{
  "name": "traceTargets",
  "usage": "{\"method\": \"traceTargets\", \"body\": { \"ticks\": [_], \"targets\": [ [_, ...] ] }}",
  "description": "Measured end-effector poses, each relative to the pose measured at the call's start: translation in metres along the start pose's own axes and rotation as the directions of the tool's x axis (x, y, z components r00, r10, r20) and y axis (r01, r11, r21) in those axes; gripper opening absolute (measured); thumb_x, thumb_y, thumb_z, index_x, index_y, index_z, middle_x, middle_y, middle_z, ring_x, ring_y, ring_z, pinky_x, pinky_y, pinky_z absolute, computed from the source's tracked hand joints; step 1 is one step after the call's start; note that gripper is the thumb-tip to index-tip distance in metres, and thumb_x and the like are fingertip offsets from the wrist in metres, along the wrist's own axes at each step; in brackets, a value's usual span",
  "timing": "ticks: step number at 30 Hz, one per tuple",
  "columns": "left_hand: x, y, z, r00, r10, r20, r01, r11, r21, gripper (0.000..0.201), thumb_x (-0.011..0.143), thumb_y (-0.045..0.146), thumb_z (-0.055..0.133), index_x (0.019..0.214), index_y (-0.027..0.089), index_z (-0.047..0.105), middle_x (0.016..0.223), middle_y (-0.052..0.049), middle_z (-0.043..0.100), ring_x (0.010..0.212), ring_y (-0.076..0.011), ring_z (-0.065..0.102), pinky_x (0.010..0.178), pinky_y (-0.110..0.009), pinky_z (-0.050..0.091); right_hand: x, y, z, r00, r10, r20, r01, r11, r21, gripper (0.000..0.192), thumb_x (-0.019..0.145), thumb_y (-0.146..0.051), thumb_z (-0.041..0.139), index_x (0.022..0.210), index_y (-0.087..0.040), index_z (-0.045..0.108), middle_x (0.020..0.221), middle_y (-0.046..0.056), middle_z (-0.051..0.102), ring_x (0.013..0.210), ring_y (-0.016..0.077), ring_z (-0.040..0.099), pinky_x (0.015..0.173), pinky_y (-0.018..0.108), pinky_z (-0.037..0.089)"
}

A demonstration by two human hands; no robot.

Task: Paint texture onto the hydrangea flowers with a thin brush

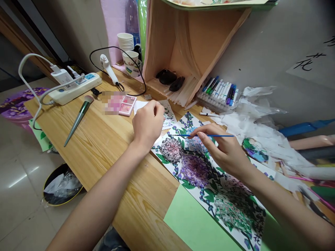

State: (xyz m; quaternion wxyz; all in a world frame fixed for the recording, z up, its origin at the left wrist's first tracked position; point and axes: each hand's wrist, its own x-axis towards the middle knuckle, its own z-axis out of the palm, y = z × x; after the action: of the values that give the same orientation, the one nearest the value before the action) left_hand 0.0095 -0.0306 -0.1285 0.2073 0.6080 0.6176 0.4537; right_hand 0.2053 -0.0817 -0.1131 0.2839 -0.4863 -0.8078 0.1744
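Note:
My right hand (225,150) pinches a thin blue paintbrush (221,135), its tip pointing left over the upper part of a flower painting (195,170). Pink, purple, blue and green blossoms with dark leaves cover that long white sheet. My left hand (148,122) is closed, knuckles up, beside the painting's upper left edge. Under and behind it lies a smaller painted paper (169,115). Whatever the left fingers hold, if anything, is hidden. Green paper (180,216) lies beneath the long painting.
A power strip (75,89), a makeup brush (78,120) and a pink palette (127,105) lie on the wooden table (110,139). Behind stand paper cups (131,64), an open box (180,45) and markers (220,90). Crumpled tissues (248,129) and a paint-smeared dish (255,150) are right.

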Motion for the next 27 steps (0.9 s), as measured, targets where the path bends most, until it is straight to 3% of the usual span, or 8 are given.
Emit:
{"method": "traceTargets", "body": {
  "ticks": [17,22,27],
  "targets": [
    [0.0,0.0008,-0.0003,1.0,0.008,-0.006,-0.008,1.0,0.019,0.032,0.088,0.03,0.035,0.072,0.021,0.061,0.063,-0.002,0.064,0.066,-0.0142,0.061,0.063,-0.025,0.043,-0.003,0.0002,-0.001,1.0,0.012,-0.019,-0.012,1.0,0.004,0.02,0.093,-0.03,0.042,0.09,-0.023,0.06,0.086,0.003,0.064,0.082,0.0173,0.059,0.072,0.031,0.043],
    [-0.0001,0.0,0.0001,1.0,0.022,-0.008,-0.022,1.0,0.017,0.031,0.088,0.03,0.035,0.072,0.021,0.061,0.064,-0.001,0.064,0.066,-0.0141,0.061,0.063,-0.025,0.043,-0.0077,0.0022,-0.004,0.994,0.043,-0.101,-0.037,0.997,0.064,0.022,0.094,-0.029,0.04,0.09,-0.022,0.061,0.085,0.003,0.063,0.08,0.015,0.058,0.07,0.029,0.042],
    [-0.0002,-0.0001,-0.0001,1.0,0.014,-0.006,-0.014,1.0,0.012,0.031,0.088,0.03,0.035,0.072,0.021,0.061,0.063,-0.001,0.064,0.065,-0.0139,0.06,0.062,-0.025,0.042,-0.0081,0.0033,-0.0028,0.995,0.05,-0.088,-0.044,0.997,0.068,0.022,0.094,-0.03,0.041,0.088,-0.022,0.061,0.084,0.003,0.063,0.08,0.0147,0.059,0.07,0.029,0.042]
  ]
}}
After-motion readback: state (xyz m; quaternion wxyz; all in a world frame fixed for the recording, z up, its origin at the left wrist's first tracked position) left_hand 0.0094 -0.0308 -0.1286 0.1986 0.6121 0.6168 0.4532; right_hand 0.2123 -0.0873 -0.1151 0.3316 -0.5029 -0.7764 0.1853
